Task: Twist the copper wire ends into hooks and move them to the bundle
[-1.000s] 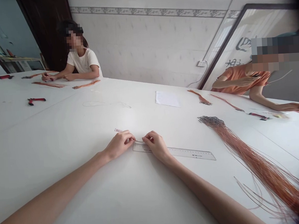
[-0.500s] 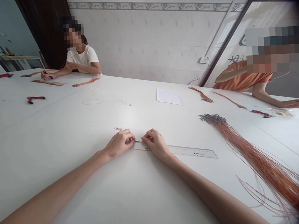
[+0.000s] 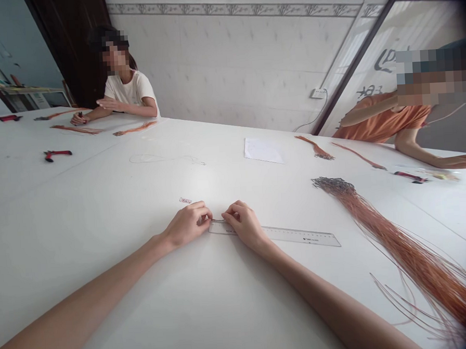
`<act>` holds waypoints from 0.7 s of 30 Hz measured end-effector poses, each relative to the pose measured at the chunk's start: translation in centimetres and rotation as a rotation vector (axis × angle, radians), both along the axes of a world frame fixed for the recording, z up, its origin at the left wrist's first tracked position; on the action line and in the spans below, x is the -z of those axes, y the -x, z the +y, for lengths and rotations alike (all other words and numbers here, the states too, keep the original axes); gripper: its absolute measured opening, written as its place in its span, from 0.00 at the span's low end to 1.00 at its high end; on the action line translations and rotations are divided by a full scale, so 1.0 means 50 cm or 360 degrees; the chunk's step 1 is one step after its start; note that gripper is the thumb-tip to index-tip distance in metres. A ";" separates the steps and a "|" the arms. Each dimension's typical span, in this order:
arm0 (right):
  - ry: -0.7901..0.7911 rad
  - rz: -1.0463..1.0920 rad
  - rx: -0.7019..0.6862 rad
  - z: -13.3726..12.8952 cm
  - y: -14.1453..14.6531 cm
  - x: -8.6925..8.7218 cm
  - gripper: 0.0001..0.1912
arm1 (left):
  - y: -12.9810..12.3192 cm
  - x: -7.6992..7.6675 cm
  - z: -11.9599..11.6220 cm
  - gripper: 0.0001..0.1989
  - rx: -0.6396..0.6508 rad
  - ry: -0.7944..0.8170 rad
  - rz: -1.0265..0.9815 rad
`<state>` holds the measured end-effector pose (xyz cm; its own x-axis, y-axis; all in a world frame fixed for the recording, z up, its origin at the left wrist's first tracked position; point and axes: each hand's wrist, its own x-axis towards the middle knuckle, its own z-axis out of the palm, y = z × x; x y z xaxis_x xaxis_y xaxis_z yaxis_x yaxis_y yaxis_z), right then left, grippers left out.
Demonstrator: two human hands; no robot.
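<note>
My left hand (image 3: 187, 225) and my right hand (image 3: 244, 226) rest close together on the white table (image 3: 102, 212), and each pinches one end of a short thin wire (image 3: 218, 220). A clear plastic ruler (image 3: 294, 237) lies under my right hand, its left end reaching the gap between my hands. Just above my left hand sits a small pinkish tag (image 3: 185, 200). A long bundle of copper-coloured wires (image 3: 412, 253) with dark tips spreads across the table to my right, well away from both hands.
Red-handled pliers (image 3: 57, 155) and several small wire bundles lie on the far table. A thin wire loop (image 3: 165, 157) and a paper sheet (image 3: 263, 150) lie ahead. A person in a white shirt (image 3: 129, 91) sits far left; a person in orange (image 3: 382, 125) works far right.
My hands keep the same pinch on the wire. The view has levelled slightly, and the person in white has lifted one hand from the table.
</note>
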<state>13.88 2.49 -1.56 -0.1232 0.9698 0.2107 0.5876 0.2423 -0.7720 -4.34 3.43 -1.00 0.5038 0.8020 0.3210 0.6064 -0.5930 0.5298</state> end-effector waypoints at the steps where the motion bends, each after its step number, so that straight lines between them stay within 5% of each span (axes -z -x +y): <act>1: 0.0010 0.0026 0.0011 0.000 0.000 0.000 0.12 | 0.000 0.000 0.000 0.07 -0.0010 -0.0020 0.0012; 14: -0.0099 0.0228 0.0099 -0.014 0.003 -0.009 0.13 | -0.008 -0.006 -0.016 0.06 -0.0010 -0.0256 -0.0156; 21: -0.0574 0.0088 0.0022 -0.035 0.007 -0.009 0.09 | -0.012 -0.015 -0.026 0.06 -0.0079 -0.0110 -0.0388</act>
<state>13.53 0.73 -1.09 -0.0894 0.8334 0.5453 0.5527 0.4970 -0.6690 -3.74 2.13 -0.26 0.3655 0.7957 0.4830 0.4947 -0.6056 0.6233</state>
